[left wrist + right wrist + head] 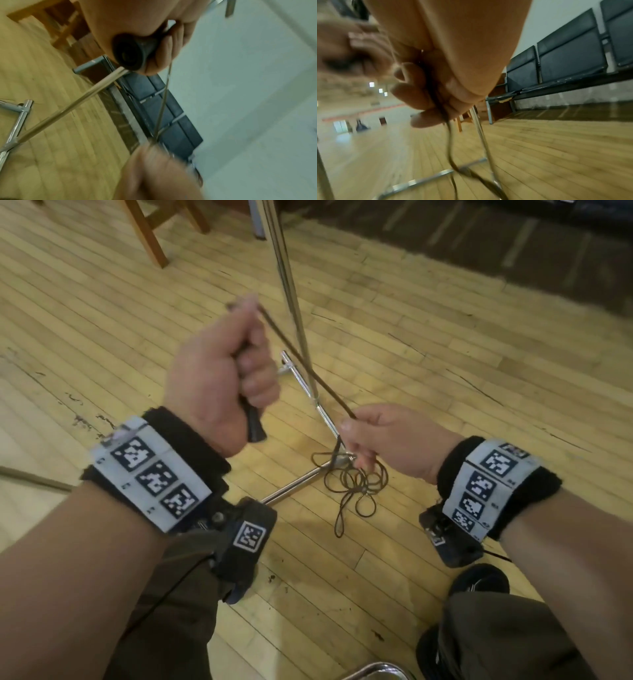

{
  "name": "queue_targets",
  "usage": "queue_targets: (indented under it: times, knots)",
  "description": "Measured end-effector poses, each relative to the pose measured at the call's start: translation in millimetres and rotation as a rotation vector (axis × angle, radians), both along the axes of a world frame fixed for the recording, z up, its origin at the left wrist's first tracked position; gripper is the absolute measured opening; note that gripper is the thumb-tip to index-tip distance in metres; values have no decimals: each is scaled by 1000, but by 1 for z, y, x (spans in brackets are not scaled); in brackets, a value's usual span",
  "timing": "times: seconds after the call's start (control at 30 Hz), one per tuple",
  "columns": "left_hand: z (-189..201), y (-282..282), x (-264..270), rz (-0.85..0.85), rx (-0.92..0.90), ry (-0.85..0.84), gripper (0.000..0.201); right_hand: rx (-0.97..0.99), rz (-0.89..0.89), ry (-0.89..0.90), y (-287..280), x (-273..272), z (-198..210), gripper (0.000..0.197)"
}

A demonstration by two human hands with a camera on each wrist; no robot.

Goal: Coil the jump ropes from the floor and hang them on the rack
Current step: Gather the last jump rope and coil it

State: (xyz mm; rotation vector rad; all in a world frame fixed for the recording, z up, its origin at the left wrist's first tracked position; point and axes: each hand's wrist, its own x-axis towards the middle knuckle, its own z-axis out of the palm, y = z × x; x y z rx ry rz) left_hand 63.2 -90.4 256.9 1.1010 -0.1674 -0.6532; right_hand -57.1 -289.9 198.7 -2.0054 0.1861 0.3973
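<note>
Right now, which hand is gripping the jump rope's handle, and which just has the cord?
The left hand grips the black handle in its fist. The right hand only holds the thin cord, which trails down to the floor.

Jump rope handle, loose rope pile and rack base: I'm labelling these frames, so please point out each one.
jump rope handle (255, 424), head view, on the dark butt end below the left fist.
loose rope pile (356, 484), head view, on the tangled loops on the floor.
rack base (294, 486), head view, on the chrome foot tube.
</note>
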Motion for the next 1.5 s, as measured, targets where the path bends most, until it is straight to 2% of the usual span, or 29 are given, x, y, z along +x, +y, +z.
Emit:
queue_targets:
  times: [0.13,0.23,0.3,0.4,0.47,0.53,0.57,0.67,0.77,0.87,0.97,1.07,1.13,1.17,1.23,1.3,1.37,1.4,1.43,1.47,1.5]
  knots:
    - [20,45,16,440,-104,143,41,-321,46,197,-20,-16,-32,42]
    - [20,56,11,543,15,134,37,-445,24,250,-28,-18,-34,44]
    - [12,51,1,409,219,-41,22,-472,32,252,-18,-12,-23,43]
    - [-2,37,-23,-42,474,-330,14,-513,187,142,11,1,1,35]
    - [-11,30,-39,-314,626,-428,24,-514,231,77,30,5,15,30]
    - [-18,23,-50,-471,725,-528,38,-565,260,32,40,8,20,25]
    - [-20,21,-52,-512,736,-563,43,-584,265,32,42,9,21,19]
    - [-18,20,-46,-521,776,-620,50,-519,185,52,39,12,20,23]
    - [-9,25,-31,-379,925,-624,27,-513,101,49,23,14,14,27]
    - [-4,35,-17,-286,1186,-643,9,-558,-5,132,4,13,7,36]
    - [-5,46,-8,-407,1331,-627,7,-592,-77,218,-11,11,1,29]
    - [-6,56,-4,-629,1384,-584,9,-563,-223,187,-24,9,1,27]
    - [-7,60,-3,-730,1215,-431,19,-472,-387,142,-31,8,4,26]
    - [-7,60,-5,-703,1021,-277,30,-423,-457,133,-34,7,6,27]
    - [-5,57,-6,-530,501,78,49,-379,-504,141,-34,7,6,29]
    - [0,51,-6,-329,-13,363,49,-399,-464,168,-32,8,3,31]
    - [4,45,-6,-134,-369,480,43,-426,-354,225,-29,9,-1,28]
    - [6,43,-6,-64,-467,468,41,-446,-277,246,-26,10,-2,25]
    - [7,39,-6,-14,-484,424,43,-458,-200,251,-21,10,-2,22]
    - [8,34,-6,21,-399,347,49,-456,-139,239,-16,10,-1,20]
    - [9,27,-7,37,-217,222,56,-437,-94,219,-10,10,1,20]
